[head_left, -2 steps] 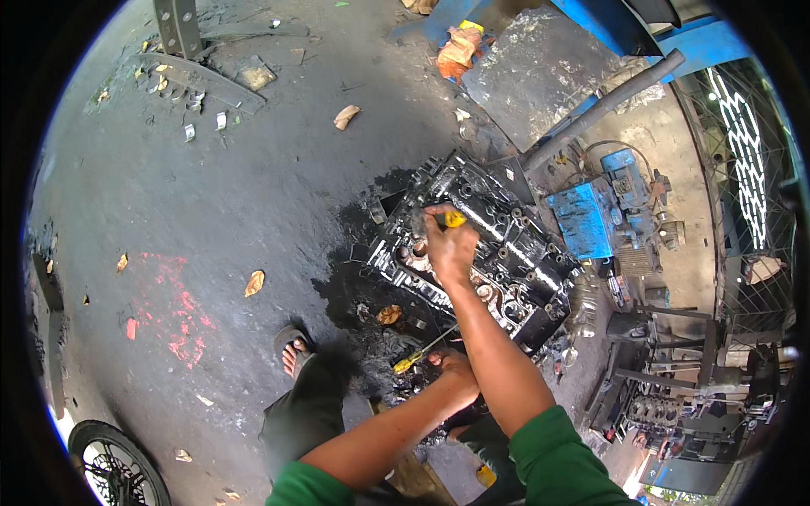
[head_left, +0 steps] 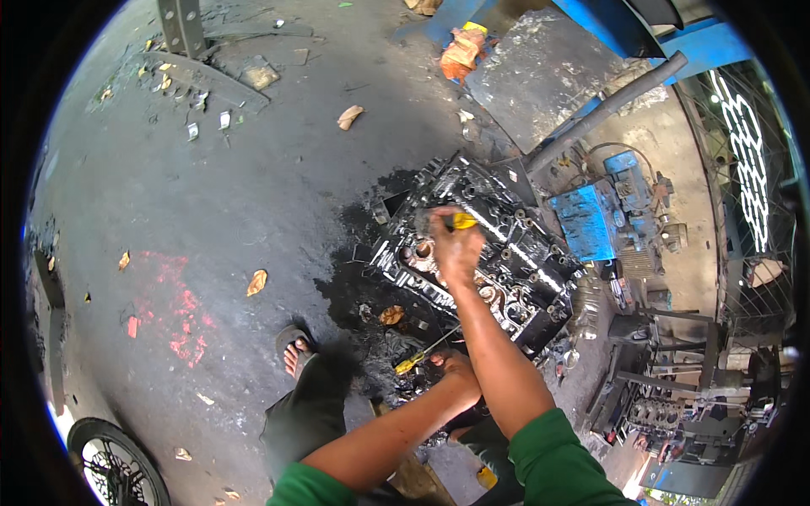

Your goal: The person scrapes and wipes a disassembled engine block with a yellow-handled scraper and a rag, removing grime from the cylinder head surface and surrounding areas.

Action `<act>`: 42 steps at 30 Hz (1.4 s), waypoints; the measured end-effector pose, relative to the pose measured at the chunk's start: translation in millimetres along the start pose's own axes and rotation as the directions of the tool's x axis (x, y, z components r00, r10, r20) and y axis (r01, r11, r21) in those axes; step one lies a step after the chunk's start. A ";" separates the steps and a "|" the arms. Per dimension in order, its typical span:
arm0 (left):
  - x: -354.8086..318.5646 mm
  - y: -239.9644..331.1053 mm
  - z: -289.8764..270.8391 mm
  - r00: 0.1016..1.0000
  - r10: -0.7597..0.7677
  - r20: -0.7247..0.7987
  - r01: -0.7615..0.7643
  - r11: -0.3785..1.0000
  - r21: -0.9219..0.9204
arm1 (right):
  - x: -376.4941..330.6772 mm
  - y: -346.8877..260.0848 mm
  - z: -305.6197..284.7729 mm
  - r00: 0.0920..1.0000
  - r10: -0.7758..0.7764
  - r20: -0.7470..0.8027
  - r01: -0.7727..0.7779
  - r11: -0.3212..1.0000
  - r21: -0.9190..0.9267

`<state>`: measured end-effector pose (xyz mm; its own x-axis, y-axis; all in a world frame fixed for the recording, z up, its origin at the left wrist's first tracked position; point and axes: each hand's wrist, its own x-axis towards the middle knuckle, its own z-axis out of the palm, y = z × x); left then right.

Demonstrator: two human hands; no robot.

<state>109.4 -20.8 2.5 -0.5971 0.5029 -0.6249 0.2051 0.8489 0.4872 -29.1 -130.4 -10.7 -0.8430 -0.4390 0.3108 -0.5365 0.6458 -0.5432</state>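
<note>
A black, oily engine block [head_left: 531, 253] lies on the ground in front of me, with wet, shiny edges and round openings. Over its middle is my right hand [head_left: 457, 251], closed round a yellow-handled tool [head_left: 463, 220]. The tool's working end is hidden or blurred by motion. Lower down, close to the block's near side, my left hand [head_left: 456, 366] hangs bent at the wrist, its fingers mostly out of sight. Just left of it, a screwdriver [head_left: 410, 363] with a yellow handle lies with its shaft toward the block.
Dark oil stains [head_left: 342, 291] spread left of the block. A grimy slab [head_left: 540, 76] and a metal pipe [head_left: 612, 110] lie beyond it. To the right sits a blue machine [head_left: 582, 221], with metal racks [head_left: 666, 371] nearer me. A motorcycle wheel [head_left: 110, 464] stands at lower left.
My right hand has shifted slightly right and toward me over the block, still holding the yellow-handled tool. The left hand stays in place; the whole view has moved a little.
</note>
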 end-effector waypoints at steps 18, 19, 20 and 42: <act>-14.5 8.3 -3.8 0.996 0.055 -0.071 -0.067 0.982 -0.176 | -34.5 7.3 6.3 0.994 0.092 -0.056 -0.070 0.947 0.314; -16.3 8.5 -4.4 0.997 0.058 -0.042 -0.064 0.987 -0.151 | -31.6 5.6 3.5 0.980 0.196 0.029 -0.196 0.939 0.283; -17.2 8.5 -4.0 0.998 0.061 -0.017 -0.062 0.990 -0.123 | -28.2 3.7 -0.3 0.990 0.112 -0.085 -0.082 0.950 0.302; 6.2 -8.5 58.1 0.953 0.057 -0.297 -0.145 0.947 -0.285 | -33.5 -13.9 15.2 0.983 -0.155 -0.097 0.149 0.987 -0.066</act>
<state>149.1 -15.5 -41.0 -0.7876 0.4796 -0.3869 0.0601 0.6847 0.7264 7.2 -134.2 -25.4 -0.7494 -0.4712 0.4651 -0.6574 0.6133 -0.4379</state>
